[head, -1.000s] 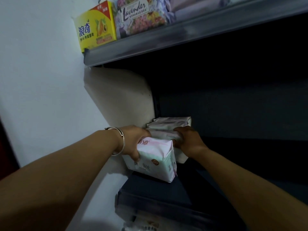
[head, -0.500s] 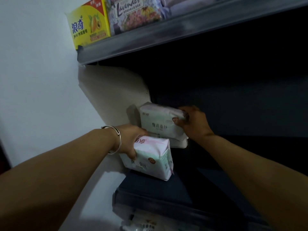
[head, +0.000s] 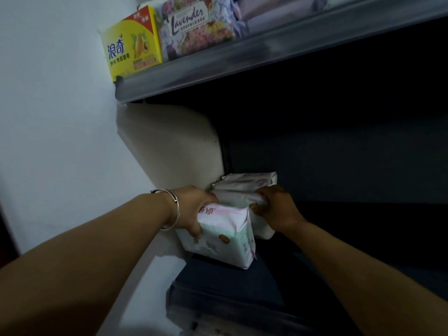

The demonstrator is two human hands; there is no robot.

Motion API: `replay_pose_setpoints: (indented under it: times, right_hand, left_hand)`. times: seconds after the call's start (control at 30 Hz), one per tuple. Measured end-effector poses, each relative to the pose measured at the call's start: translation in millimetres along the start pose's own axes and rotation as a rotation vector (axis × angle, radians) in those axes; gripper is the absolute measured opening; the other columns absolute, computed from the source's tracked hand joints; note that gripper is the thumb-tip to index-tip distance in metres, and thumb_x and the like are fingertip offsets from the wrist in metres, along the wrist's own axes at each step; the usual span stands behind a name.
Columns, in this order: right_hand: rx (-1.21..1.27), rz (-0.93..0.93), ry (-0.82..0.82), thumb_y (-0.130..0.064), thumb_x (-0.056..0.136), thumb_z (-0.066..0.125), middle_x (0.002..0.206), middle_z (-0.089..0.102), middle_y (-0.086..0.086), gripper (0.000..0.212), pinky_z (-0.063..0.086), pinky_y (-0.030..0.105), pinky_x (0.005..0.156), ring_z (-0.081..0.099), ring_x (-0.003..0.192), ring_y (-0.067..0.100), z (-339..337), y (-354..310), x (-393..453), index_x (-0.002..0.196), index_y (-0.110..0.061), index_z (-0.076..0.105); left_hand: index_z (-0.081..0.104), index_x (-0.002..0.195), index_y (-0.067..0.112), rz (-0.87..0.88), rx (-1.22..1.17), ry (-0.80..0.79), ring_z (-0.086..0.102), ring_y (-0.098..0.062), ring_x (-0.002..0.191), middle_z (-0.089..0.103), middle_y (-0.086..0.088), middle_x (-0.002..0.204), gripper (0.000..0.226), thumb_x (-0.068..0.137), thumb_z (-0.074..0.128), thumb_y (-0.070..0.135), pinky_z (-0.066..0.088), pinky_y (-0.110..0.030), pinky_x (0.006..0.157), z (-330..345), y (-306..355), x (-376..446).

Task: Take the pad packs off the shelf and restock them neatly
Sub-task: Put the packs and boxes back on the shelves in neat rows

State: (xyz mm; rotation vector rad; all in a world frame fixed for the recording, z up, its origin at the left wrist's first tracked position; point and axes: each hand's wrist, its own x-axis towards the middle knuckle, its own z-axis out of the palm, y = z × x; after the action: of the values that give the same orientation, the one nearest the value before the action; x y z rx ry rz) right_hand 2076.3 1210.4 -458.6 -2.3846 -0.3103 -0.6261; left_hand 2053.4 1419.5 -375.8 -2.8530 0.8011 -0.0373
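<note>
A pink, white and pale-green pad pack (head: 224,235) stands at the left front of the dark shelf (head: 232,282). My left hand (head: 194,209), with a silver bangle on the wrist, grips its top left corner. Behind it stand three white pad packs (head: 244,187) in a row against the shelf's left end. My right hand (head: 276,207) grips the nearest white pack (head: 238,197) from the right side. The lower parts of the white packs are hidden behind the front pack.
A grey upper shelf (head: 242,59) overhangs, carrying a yellow box (head: 132,46), a floral Lavender pack (head: 194,23) and pale purple packs (head: 274,6). A white wall (head: 60,141) closes the left side. The shelf's right part is dark.
Half a second ago my right hand held a white pack lifted and tilted above the row. That pack now stands low in the row behind the front pack. My left hand has kept its grip.
</note>
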Motion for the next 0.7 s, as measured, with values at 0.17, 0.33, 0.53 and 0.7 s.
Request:
replay_pose_setpoints:
  times: [0.17,0.33,0.53,0.7]
  right_hand:
    - [-0.050,0.029,0.023,-0.026,0.087,0.065,0.129,0.049,0.016,0.044,0.035,0.021,0.093,0.049,0.118,0.026,7.2,6.7,11.3,0.127,-0.011,0.056]
    - [-0.131,0.008,0.028,-0.034,0.087,0.063,0.132,0.051,0.013,0.045,0.036,0.027,0.100,0.049,0.121,0.027,10.5,11.3,15.6,0.128,-0.015,0.056]
    - [0.281,-0.019,0.089,-0.035,0.094,0.052,0.112,0.059,0.003,0.030,0.041,0.018,0.083,0.053,0.103,0.015,-19.6,-7.5,-4.7,0.108,-0.015,0.069]
    - [0.253,-0.073,-0.164,-0.049,0.080,0.064,0.119,0.049,-0.010,0.048,0.041,0.016,0.087,0.047,0.110,0.007,-19.5,-17.6,-25.6,0.121,-0.026,0.057]
  left_hand:
    - [0.050,0.123,0.026,0.004,0.021,-0.019,0.054,-0.015,0.098,0.056,0.005,0.108,0.069,0.062,0.082,0.030,0.047,-0.026,0.083,3.6,1.8,14.3]
    - [0.045,0.130,0.026,-0.008,0.013,-0.026,0.052,-0.018,0.107,0.054,0.002,0.121,0.073,0.066,0.081,0.028,0.047,-0.030,0.091,3.5,9.1,22.3]
    - [0.041,0.136,0.026,-0.051,0.019,-0.033,0.052,-0.018,0.109,0.053,0.001,0.126,0.079,0.067,0.081,0.032,0.046,-0.029,0.093,2.8,12.5,26.4]
    - [0.038,0.138,0.027,-0.107,-0.021,-0.032,0.055,-0.020,0.109,0.053,0.000,0.128,0.081,0.069,0.080,0.033,0.048,-0.033,0.094,5.2,12.1,28.6]
